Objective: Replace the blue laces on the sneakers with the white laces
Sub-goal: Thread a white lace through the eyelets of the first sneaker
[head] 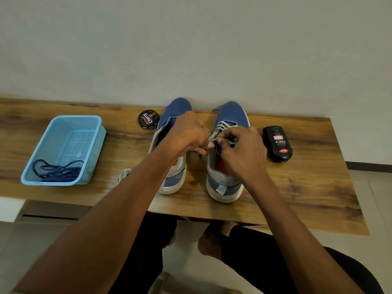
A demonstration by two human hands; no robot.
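You face a wooden table (297,187) with dark grain, pushed flush against a plain pale wall (191,49). Below the table's near edge lies a light tiled floor (186,240), with a dark baseboard (369,165) to the table's right.

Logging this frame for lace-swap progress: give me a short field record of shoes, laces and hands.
right sneaker: white lace threaded through lower eyelets
left sneaker: no lace visible
blue laces: in blue basket
spare white lace: on table, beside left sneaker
left hand: pinches white lace
right hand: pinches white lace
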